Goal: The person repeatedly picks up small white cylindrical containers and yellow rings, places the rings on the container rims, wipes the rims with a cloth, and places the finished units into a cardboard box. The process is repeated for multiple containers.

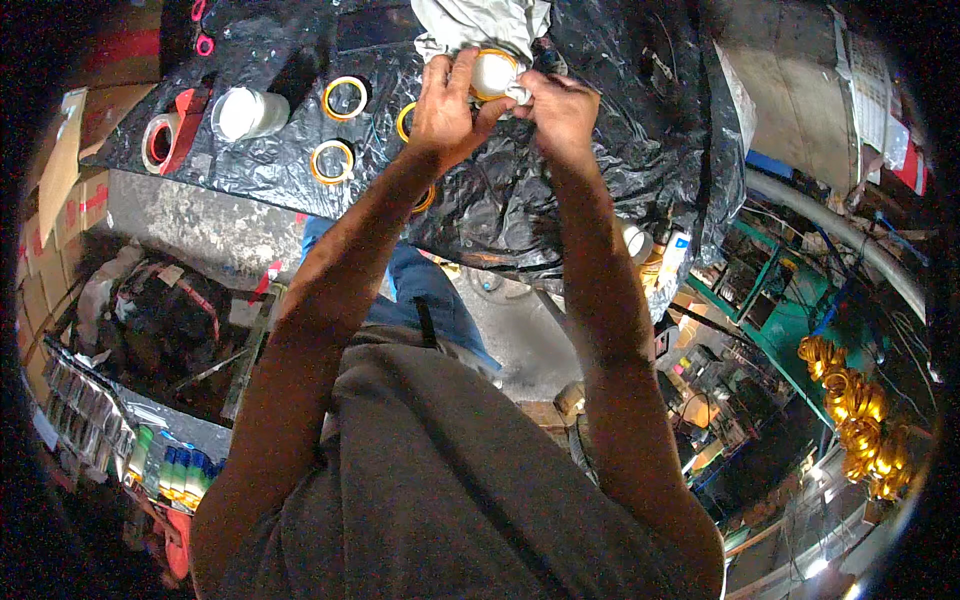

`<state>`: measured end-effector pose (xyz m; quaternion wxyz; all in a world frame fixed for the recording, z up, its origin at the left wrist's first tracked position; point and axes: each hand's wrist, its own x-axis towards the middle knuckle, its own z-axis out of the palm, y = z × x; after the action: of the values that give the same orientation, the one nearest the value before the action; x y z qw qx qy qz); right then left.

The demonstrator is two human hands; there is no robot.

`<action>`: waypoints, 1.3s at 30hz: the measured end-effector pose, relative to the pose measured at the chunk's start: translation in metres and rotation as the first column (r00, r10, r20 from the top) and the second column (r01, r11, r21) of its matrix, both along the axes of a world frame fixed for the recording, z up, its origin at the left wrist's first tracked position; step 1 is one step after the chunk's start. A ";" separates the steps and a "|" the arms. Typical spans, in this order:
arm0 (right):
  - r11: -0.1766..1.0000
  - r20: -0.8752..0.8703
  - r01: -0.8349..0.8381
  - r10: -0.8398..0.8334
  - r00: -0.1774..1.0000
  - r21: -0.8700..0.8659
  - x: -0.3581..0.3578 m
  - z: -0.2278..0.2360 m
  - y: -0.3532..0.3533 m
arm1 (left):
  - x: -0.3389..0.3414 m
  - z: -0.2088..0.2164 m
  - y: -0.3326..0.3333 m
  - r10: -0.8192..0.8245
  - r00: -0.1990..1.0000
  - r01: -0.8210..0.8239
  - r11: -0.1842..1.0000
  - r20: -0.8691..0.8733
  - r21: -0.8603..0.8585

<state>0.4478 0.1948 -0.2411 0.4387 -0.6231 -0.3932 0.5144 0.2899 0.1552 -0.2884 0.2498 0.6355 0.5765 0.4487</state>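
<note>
A gold-rimmed ring [511, 57] lies near the far edge of the black plastic-covered table, with white showing inside it. Around its left side curl the fingers of my left hand [445, 112], thumb towards the near rim. My right hand [566, 112] is closed, pinching a bunched bit of white cloth [478, 28] against the ring's right side. Most of that cloth is heaped just beyond the ring. Two more gold rings, one farther [345, 98] and one nearer [331, 161], lie flat to the left. Another gold ring [403, 122] is partly hidden behind my left hand.
A white tub [250, 113] and a red tape roll [163, 143] stand at the table's left. Pink handles [204, 45] lie farther back. Right of my right forearm are a white cup [636, 243] and a small carton [676, 256]. Bunched gold rings [857, 420] hang at far right.
</note>
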 end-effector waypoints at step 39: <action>0.978 0.244 -0.208 0.202 0.948 0.000 0.005 0.006 -0.003 | -0.041 0.012 0.029 -0.330 0.942 0.328 0.944 0.056 0.042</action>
<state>0.4523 0.1921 -0.2350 0.3394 -0.6315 -0.5132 0.4719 0.2484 0.1843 -0.2761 0.3289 0.7126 0.4469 0.4293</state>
